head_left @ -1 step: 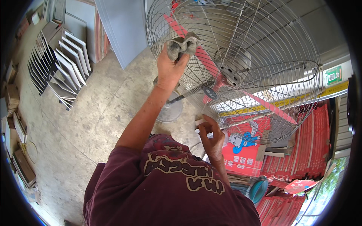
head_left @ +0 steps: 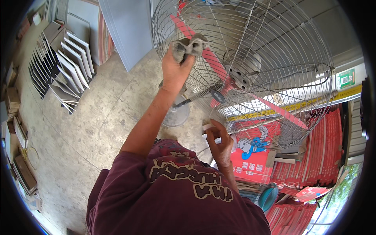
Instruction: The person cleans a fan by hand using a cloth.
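A large round fan point(head_left: 219, 62) with a wire cage and red blades fills the upper right. My left hand point(head_left: 176, 70) is closed on a bunched grey rag point(head_left: 190, 47), which lies against the left part of the wire cage. Below the fan's hub, my right hand point(head_left: 220, 143) is beside the lower part of the cage, thumb and fingers bent together. A small pale piece point(head_left: 207, 127) shows by its fingertips; I cannot tell what it is or whether the hand touches the wires. The fan's round base point(head_left: 176, 115) is on the floor behind my left forearm.
At the upper left stands a rack of upright sample boards point(head_left: 72, 64). Large grey panels point(head_left: 125, 31) lean near the fan. Stacks of red cartons point(head_left: 309, 152) and a teal round container point(head_left: 268, 198) are at the right. Boxes point(head_left: 23, 172) line the left edge.
My left hand and the rag have shifted very slightly on the cage. My right hand and the fan stay where they were.
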`<act>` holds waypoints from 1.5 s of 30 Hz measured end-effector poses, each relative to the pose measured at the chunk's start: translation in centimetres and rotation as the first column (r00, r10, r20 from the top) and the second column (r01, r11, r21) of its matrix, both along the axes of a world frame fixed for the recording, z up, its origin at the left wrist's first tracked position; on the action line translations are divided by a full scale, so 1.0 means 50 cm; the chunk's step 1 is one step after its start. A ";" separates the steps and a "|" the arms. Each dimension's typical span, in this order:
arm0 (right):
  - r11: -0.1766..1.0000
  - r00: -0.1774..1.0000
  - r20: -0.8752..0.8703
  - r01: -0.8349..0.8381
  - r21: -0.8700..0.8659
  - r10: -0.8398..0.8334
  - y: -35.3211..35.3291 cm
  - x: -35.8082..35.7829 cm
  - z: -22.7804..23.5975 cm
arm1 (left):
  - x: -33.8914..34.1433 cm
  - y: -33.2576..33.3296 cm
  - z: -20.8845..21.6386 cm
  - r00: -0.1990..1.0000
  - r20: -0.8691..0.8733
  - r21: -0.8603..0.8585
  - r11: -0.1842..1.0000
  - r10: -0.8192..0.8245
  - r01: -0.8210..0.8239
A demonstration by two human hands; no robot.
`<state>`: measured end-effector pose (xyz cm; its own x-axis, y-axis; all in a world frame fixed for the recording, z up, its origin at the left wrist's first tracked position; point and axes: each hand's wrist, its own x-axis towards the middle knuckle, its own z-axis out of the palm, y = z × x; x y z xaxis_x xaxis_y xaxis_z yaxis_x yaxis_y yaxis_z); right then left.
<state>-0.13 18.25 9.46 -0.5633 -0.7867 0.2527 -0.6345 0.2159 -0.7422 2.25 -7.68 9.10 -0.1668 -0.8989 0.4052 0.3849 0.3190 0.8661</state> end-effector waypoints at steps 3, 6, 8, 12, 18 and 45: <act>1.000 1.000 -0.014 -0.008 0.009 0.008 -0.002 -0.001 0.000 | -0.013 -0.045 -0.066 0.999 -0.030 0.002 0.999 0.036 -0.036; 1.000 1.000 -0.028 -0.008 0.001 0.008 -0.005 0.000 -0.001 | -0.010 -0.053 -0.086 0.987 -0.153 0.006 0.999 0.052 -0.052; 1.000 1.000 -0.020 -0.008 0.007 0.008 -0.004 0.000 0.005 | -0.005 -0.047 -0.073 0.986 -0.162 0.036 0.999 0.045 -0.040; 1.000 1.000 -0.027 -0.006 0.020 0.006 -0.004 -0.003 0.002 | 0.013 -0.022 0.030 0.954 -0.297 -0.059 0.998 -0.039 0.023; 1.000 1.000 -0.007 0.002 -0.002 -0.002 -0.005 -0.006 -0.002 | -0.012 -0.002 -0.007 0.997 -0.044 -0.202 0.977 0.057 -0.065; 0.930 0.783 -0.536 0.145 -0.338 -0.317 -0.045 -0.098 0.159 | 0.000 0.039 -0.011 0.989 -0.124 -0.140 0.988 -0.076 0.059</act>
<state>-5.06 15.98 17.40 -0.4020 -0.5058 0.7632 -0.9145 0.2631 -0.3073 2.25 -5.72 8.58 -0.1637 -0.8227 0.5444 0.5152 0.3993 0.7583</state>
